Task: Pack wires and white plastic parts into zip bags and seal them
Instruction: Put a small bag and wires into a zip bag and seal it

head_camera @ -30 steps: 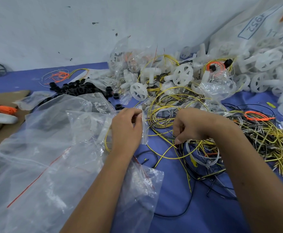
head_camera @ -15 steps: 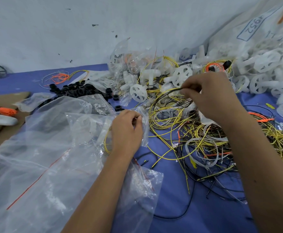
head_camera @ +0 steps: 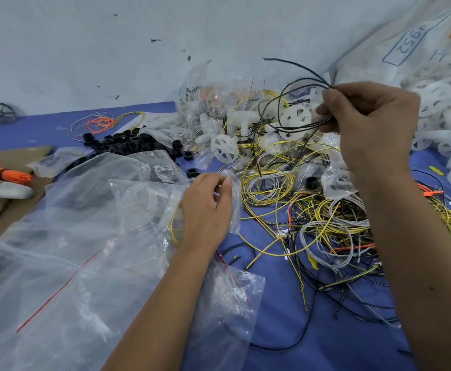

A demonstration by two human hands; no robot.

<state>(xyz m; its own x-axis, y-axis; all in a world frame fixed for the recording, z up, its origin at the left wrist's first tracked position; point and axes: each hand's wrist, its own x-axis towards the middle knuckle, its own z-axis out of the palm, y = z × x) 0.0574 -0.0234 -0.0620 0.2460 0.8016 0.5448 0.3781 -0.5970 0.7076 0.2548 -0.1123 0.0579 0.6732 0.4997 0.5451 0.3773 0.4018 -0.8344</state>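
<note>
Now left hand [head_camera: 205, 207] pinching the mouth of a clear zip bag [head_camera: 149, 210] at centre, yellow wire [head_camera: 174, 226] coiled inside. Right hand [head_camera: 366, 121] raised at far right, fingers clamped on thin black wires [head_camera: 283, 103] above the tangled wire pile [head_camera: 320, 223] on the blue table [head_camera: 326, 338]. White plastic parts [head_camera: 224, 149] heaped far behind; black rings [head_camera: 128, 141] far left.
</note>
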